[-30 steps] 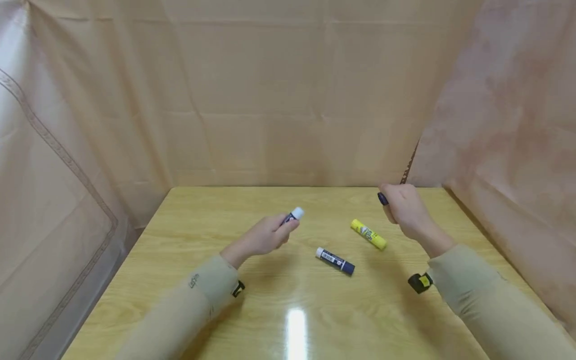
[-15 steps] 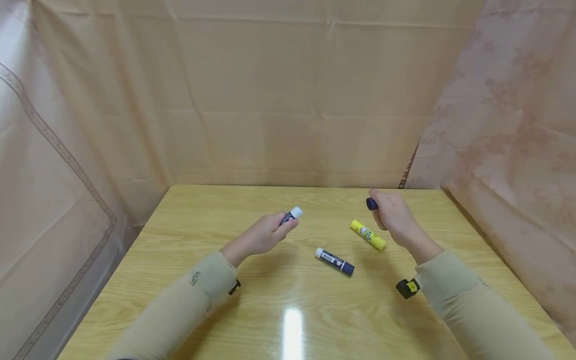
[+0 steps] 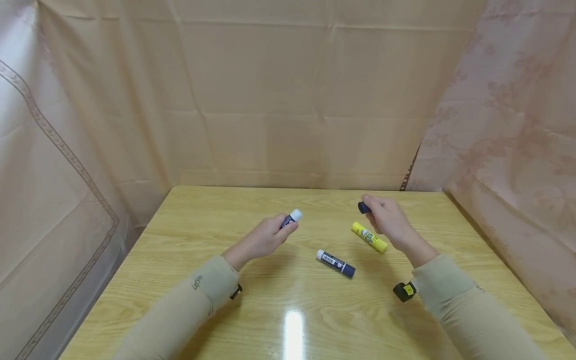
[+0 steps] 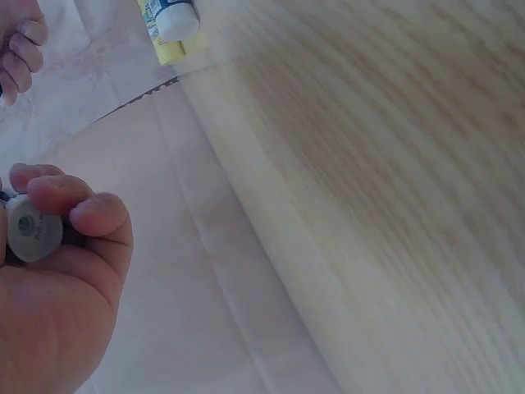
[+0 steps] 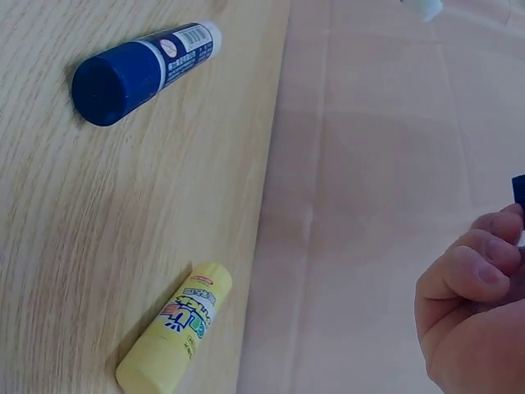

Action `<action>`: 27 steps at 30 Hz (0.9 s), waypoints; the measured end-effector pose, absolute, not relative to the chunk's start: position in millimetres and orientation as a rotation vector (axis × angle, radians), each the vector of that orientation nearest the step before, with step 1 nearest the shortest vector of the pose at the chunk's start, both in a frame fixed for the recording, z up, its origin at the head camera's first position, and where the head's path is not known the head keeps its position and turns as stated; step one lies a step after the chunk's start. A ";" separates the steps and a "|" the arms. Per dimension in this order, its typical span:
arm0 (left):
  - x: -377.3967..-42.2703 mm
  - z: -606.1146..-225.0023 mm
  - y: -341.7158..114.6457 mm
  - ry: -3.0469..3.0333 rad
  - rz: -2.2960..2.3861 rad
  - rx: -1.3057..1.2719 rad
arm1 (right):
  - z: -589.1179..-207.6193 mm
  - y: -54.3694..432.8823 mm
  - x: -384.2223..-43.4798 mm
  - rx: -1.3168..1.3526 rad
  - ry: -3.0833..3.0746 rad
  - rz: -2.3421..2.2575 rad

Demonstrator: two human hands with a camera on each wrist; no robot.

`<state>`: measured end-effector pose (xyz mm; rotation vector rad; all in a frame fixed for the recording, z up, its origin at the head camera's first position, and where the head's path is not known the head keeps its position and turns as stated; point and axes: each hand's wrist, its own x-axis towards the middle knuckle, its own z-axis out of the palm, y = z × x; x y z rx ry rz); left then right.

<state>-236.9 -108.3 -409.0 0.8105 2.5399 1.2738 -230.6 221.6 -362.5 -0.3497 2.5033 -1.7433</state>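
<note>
My left hand (image 3: 263, 236) grips a glue stick (image 3: 291, 218) with a dark label, its white end pointing up and away above the table. In the left wrist view a round pale end (image 4: 34, 234) of that stick shows between curled fingers (image 4: 102, 215). My right hand (image 3: 390, 223) is raised at the right and holds a dark blue cylindrical cap (image 3: 364, 207), which pokes out on the thumb side. Whatever else lies inside that fist is hidden, and I cannot tell whether a stick is attached. The two hands are apart.
On the wooden table (image 3: 252, 320) lie a dark blue glue stick (image 3: 335, 263) with a white end, between the hands, and a yellow glue stick (image 3: 369, 237) below the right hand. Cloth curtains (image 3: 279, 100) stand behind the table and along both sides.
My right hand has moved left and slightly down with the dark blue cap, now nearer the yellow glue stick. The left hand stays nearly still, and the sticks on the table lie as before.
</note>
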 end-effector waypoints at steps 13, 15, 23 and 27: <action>-235.3 -412.2 -108.5 2.570 1.315 0.724 | -359.4 214.1 -236.0 -0.383 2.715 -1.559; -235.7 -412.4 -109.0 2.575 1.330 0.718 | -358.4 212.0 -237.5 -0.400 2.754 -1.527; -238.3 -415.2 -112.6 2.592 1.390 0.720 | -360.6 204.2 -246.2 -0.420 2.832 -1.458; -239.3 -416.5 -115.6 2.619 1.388 0.729 | -363.8 200.8 -251.4 -0.457 2.870 -1.412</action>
